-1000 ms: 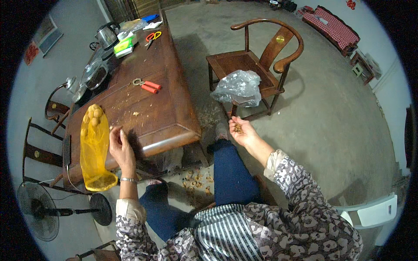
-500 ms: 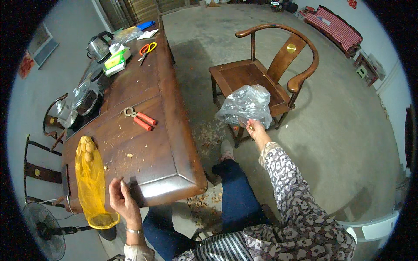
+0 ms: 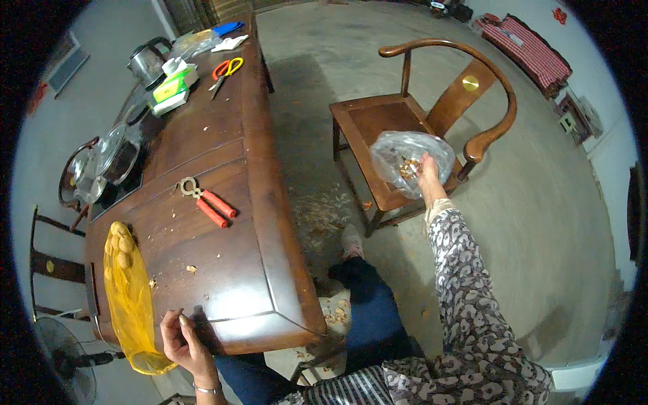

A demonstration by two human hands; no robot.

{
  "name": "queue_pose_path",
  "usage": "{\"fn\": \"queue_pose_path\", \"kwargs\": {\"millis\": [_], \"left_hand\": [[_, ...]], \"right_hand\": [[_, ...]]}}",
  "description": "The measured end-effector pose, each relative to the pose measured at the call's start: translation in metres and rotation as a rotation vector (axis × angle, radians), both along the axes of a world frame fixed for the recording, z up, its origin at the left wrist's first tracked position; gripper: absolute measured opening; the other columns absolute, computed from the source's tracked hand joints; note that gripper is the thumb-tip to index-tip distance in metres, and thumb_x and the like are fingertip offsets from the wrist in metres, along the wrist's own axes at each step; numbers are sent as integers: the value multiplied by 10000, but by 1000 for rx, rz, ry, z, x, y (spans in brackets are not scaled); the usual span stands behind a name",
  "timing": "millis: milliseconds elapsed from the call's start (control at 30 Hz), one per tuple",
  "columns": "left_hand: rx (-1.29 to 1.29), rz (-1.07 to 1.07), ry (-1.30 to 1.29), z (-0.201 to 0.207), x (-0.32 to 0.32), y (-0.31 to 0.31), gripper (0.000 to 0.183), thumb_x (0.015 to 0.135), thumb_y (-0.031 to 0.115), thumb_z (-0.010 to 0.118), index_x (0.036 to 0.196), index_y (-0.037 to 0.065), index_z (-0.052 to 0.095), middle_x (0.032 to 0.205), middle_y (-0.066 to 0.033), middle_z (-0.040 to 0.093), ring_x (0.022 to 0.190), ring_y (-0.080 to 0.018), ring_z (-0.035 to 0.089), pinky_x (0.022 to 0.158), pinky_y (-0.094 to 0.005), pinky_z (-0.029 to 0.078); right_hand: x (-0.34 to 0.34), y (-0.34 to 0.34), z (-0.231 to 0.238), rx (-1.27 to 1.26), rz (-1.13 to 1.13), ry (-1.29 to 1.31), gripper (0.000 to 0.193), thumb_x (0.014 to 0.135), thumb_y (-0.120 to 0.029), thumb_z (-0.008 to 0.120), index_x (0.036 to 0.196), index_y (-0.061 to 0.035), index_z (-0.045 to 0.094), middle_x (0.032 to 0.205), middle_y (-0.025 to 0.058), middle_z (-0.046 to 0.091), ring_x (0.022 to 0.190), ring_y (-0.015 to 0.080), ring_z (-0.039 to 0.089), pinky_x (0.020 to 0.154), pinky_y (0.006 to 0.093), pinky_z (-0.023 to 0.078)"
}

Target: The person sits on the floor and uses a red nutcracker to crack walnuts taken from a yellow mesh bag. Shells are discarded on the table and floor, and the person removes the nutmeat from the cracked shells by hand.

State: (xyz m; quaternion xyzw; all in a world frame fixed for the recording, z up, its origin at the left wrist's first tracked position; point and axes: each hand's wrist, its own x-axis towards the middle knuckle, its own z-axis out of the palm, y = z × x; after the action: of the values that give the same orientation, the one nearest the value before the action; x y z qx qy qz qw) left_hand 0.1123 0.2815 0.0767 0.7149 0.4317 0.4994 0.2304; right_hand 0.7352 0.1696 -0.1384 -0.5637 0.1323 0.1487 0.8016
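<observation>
Right hand (image 3: pixel 429 175) has reached the plastic bag (image 3: pixel 393 148), right beside brown pieces (image 3: pixel 408 169) inside (left hand (image 3: pixel 185 344) loosely curled; what either holds, I can't tell).

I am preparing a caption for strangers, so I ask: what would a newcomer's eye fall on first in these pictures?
Probably first the bright yellow mesh bag at the left side of the wooden table, with rounded tan lumps at its far end. Next come the red-handled pliers on the tabletop, then the right hand at the clear plastic bag, which holds brown pieces and rests on the wooden chair.
</observation>
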Motion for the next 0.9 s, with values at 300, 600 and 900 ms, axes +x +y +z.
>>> {"fn": "queue_pose_path", "kwargs": {"millis": [300, 600, 900], "left_hand": [[-43, -44, 72, 9, -6, 3, 160, 846, -7, 585, 999, -33, 622, 897, -66, 641, 789, -114, 587, 717, -244, 480], [94, -15, -71, 5, -23, 0, 116, 814, 31, 650, 929, 30, 640, 645, -68, 585, 499, -122, 540, 480, -249, 424], [-28, -88, -387, -14, -83, -36, 138, 858, 7, 628, 996, 5, 638, 741, 19, 577, 587, -19, 459, 515, -172, 384]], "right_hand": [[13, -43, -29, -204, 350, -138, 280, 892, -291, 601, 1056, -64, 610, 965, 64, 645, 846, 194, 635, 707, 364, 516], [-149, -58, 76, -516, 664, -89, 209, 950, -149, 503, 1046, -4, 620, 801, 33, 626, 606, 90, 571, 462, 202, 454], [-359, 41, 260, -201, 995, -903, 185, 938, -128, 553, 1081, -49, 640, 925, 25, 651, 760, 56, 578, 648, 197, 477]]}}
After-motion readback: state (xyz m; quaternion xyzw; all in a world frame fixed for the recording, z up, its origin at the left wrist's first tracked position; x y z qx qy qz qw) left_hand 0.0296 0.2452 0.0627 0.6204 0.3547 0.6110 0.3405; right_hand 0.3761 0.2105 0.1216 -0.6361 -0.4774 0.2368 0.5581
